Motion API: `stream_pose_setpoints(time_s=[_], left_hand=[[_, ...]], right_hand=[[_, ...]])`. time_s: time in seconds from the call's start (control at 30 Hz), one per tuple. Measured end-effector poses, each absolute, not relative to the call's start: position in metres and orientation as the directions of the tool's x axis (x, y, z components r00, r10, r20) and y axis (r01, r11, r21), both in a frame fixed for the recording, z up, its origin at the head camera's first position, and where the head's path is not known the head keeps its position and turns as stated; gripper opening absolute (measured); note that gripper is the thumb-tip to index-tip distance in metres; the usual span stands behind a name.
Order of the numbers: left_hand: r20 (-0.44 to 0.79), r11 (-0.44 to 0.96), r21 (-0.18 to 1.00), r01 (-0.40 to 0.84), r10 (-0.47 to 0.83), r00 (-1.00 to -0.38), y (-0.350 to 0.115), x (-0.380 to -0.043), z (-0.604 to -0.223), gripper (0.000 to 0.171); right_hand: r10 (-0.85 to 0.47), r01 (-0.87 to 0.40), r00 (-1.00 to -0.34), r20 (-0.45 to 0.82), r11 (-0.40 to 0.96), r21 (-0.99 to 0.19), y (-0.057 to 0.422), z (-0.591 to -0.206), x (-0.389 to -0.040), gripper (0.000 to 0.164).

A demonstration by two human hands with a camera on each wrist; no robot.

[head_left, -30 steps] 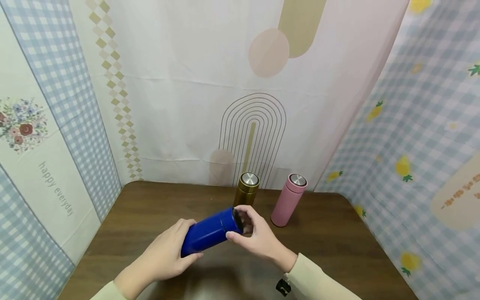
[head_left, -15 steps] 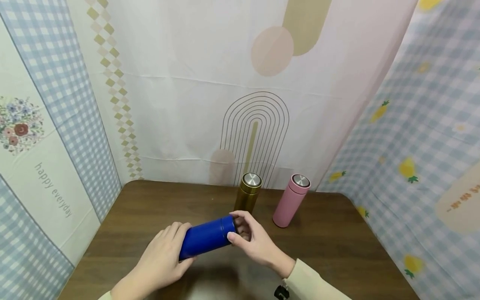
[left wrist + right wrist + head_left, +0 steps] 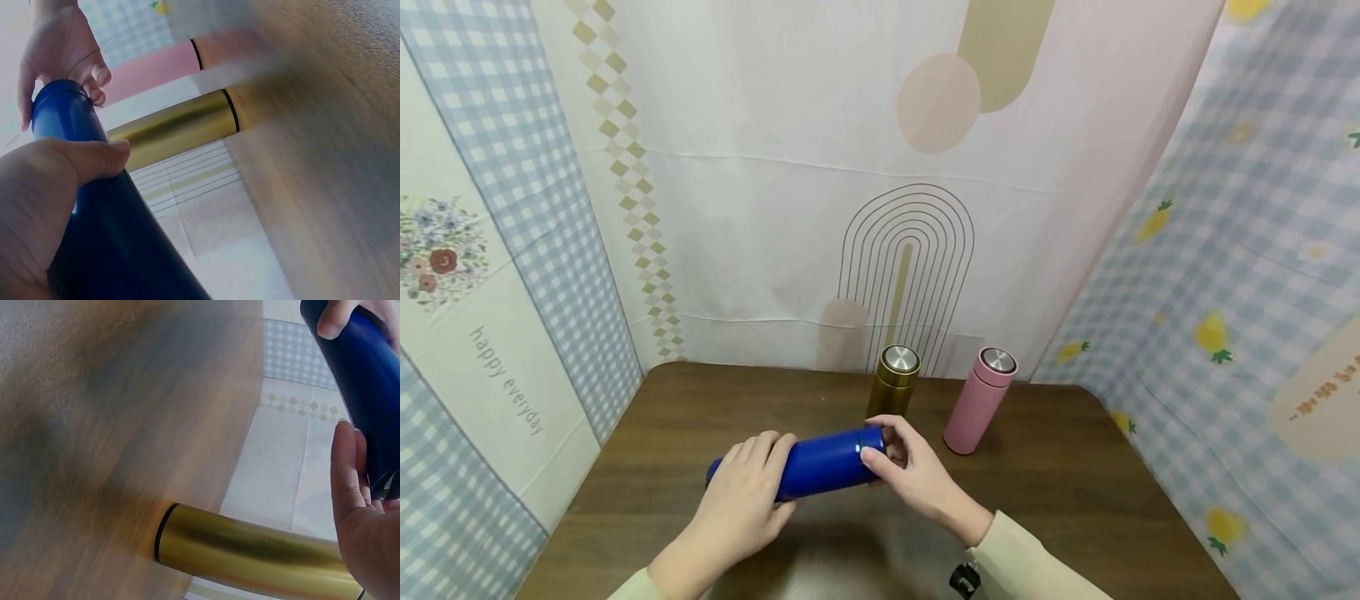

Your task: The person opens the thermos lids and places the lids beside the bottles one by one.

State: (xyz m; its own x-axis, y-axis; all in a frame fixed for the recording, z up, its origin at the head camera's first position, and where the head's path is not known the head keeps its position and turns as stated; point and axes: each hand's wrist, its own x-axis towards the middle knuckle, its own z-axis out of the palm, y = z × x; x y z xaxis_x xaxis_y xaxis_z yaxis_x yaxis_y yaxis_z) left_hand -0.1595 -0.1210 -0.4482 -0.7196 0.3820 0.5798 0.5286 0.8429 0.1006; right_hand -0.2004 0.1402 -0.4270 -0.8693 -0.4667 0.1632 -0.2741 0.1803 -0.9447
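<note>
In the head view a blue thermos bottle (image 3: 827,463) is held above the table, nearly level, its lid end to the right. My left hand (image 3: 741,483) grips the middle of its body; in the left wrist view the left thumb (image 3: 94,159) lies across the blue wall. Around the lid end (image 3: 871,446) my right hand (image 3: 917,475) has its thumb on the near side and its fingers on the far side. The lid is on the bottle. A gold thermos bottle (image 3: 892,387) stands behind the right hand, its lower part hidden by that hand.
A pink thermos bottle (image 3: 977,404) stands upright to the right of the gold one. The brown wooden table (image 3: 1060,500) ends at a patterned cloth (image 3: 760,250) at the back. More cloth hangs along both sides.
The blue thermos has turned closer to level and slid rightward through the left hand's grip, so its base now shows left of that hand. The right hand stays at the lid end.
</note>
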Motion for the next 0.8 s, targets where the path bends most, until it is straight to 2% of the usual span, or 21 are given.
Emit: stream_pose_setpoints(time_s=[0.23,0.4,0.67,0.8], left_hand=[[0.632,0.846,0.051,0.531,0.385,-0.673,-0.120,-0.163,-0.450,0.077],[0.639,0.851,0.058,0.522,0.370,-0.675,-0.121,-0.164,-0.449,0.076],[0.635,0.847,0.069,0.527,0.370,-0.678,-0.120,-0.164,-0.451,0.076],[0.623,0.846,0.070,0.528,0.376,-0.686,-0.121,-0.164,-0.452,0.075]], right_hand=[[-0.467,-0.183,-0.880,0.082,0.176,-0.967,0.138,-0.432,-0.203,0.041],[-0.451,-0.169,-0.890,0.072,0.178,-0.969,0.136,-0.429,-0.199,0.039],[-0.461,-0.239,-0.875,0.147,0.148,-0.960,0.132,-0.405,-0.186,0.038],[-0.461,-0.275,-0.868,0.183,0.139,-0.952,0.131,-0.412,-0.189,0.038]])
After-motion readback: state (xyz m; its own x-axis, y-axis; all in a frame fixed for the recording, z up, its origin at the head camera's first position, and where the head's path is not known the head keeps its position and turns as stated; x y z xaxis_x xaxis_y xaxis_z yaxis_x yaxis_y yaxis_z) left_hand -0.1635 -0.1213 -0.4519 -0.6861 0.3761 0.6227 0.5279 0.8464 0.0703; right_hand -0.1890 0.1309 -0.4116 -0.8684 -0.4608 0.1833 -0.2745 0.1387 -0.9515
